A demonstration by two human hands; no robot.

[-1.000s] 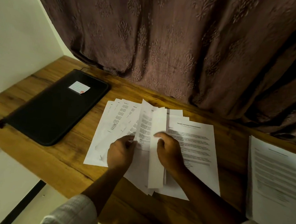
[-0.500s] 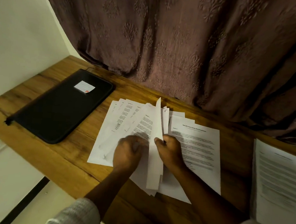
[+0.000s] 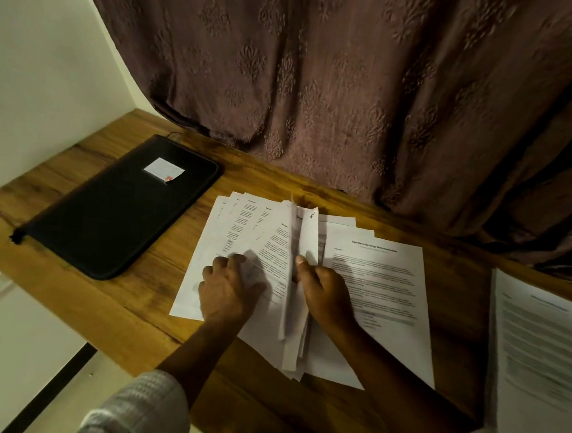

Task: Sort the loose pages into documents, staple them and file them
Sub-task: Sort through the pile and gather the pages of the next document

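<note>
Right hand point(image 3: 323, 292) pinches upturned pages point(image 3: 304, 244), left hand point(image 3: 230, 290) curled on the fanned sheets point(image 3: 230, 233) — grip unclear — sorting step; next calls for pulling matching pages together.

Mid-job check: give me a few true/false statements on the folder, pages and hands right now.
The black folder lies closed on the desk. True.
The right hand is empty. False: it pinches raised sheets.
A separate stack lies at the desk's right end. True.
The left hand rests on the folder. False: it rests on the fanned pages.
</note>
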